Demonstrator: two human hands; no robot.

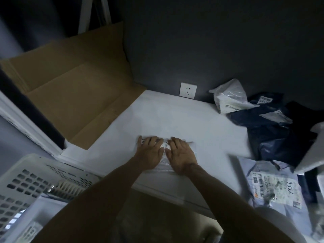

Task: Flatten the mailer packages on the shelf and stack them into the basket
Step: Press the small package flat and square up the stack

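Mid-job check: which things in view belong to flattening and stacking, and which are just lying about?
Job: left hand and right hand pressing the clear mailer flat on the shelf; mailer pile at right; basket at lower left.
Lying about: cardboard box; wall socket.

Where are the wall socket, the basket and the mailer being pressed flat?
wall socket (188,90): head view, centre of plate.
basket (22,181): head view, perforated side wall.
mailer (159,169): head view, clear strip between the wrists.

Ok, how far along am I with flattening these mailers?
Partway. Done: the basket seems to hold something flat already. In hand: left hand and right hand press a clear mailer flat on the shelf. Left: the pile of mailers at right.
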